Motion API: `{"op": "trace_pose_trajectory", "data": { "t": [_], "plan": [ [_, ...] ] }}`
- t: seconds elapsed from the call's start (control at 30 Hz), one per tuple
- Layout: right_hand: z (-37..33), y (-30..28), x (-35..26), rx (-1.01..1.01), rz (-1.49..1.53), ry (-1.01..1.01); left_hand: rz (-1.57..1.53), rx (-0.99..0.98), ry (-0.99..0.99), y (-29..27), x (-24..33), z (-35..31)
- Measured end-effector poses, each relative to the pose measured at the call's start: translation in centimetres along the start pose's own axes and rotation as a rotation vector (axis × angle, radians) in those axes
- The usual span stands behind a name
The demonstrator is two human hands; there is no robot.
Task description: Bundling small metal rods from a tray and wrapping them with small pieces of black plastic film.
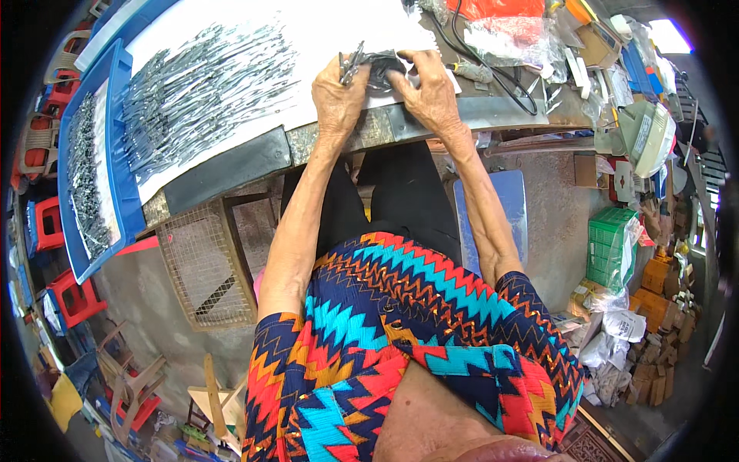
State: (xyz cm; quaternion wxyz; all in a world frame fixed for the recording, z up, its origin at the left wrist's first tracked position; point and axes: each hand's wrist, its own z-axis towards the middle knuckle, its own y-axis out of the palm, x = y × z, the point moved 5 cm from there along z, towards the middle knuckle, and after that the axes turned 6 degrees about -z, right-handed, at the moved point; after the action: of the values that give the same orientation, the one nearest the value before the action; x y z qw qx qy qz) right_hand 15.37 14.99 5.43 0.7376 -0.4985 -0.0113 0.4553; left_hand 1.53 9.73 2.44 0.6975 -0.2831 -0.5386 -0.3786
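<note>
Thin black pieces stick up from my left hand, whose fingers are closed around them at the table's front edge. Just right of it a dark, glossy, rounded heap rests on the white sheet; its kind is not clear. Over the heap's right side is my right hand, thumb and forefinger bent and apart, the thumb tip touching or nearly touching the heap. No held thing shows between those fingers. To the left, many slim black strips lie in rows across the white sheet.
A blue tray with small black pieces stands at the table's left end. Right of my hands are a black cable, a screwdriver-like handle and clear plastic bags. A green crate and cartons stand on the right floor.
</note>
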Motion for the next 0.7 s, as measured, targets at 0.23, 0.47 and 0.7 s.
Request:
{"op": "trace_pose_trajectory", "data": {
  "t": [0.23, 0.47, 0.7],
  "plan": [
    [0.1, 1.3, 0.4, -0.046, 0.182, 0.136, -0.106, -0.036, -0.025, 0.1, -0.6, -0.1],
    [1.5, 1.4, 0.4, 0.067, 0.284, 0.171, 0.108, -0.09, -0.09, 0.1, -0.8, 0.3],
    [2.1, 1.9, 1.1, -0.071, 0.438, 0.27, 0.203, -0.194, -0.13, 0.5, -0.1, 0.2]
  ]
}}
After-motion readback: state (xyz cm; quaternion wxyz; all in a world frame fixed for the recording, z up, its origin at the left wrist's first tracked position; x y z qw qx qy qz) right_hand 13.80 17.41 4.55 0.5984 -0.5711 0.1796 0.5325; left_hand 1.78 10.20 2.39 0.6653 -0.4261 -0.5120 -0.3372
